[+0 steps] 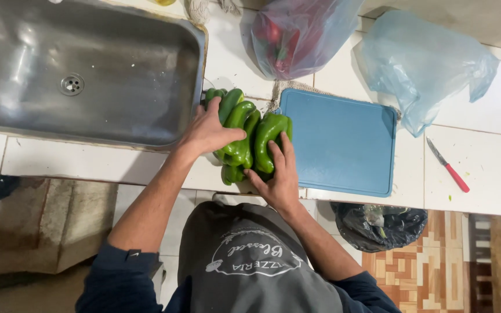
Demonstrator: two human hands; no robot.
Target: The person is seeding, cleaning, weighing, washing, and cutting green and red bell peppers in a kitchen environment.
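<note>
A pile of several long green peppers (244, 130) lies on the white tiled counter (482, 156) between the sink and a blue cutting board (340, 142). My left hand (207, 130) grips the pile from its left side, fingers spread over the peppers. On the right side of the pile my right hand (279, 177) holds the peppers from below, fingers curled up against them. Both hands press the pile together.
A steel sink (88, 64) fills the left. A plastic bag of red peppers (294, 35) and a crumpled pale blue bag (421, 64) sit at the back. A red-handled knife (447, 165) lies right of the board. A black rubbish bag (381, 226) hangs below the counter edge.
</note>
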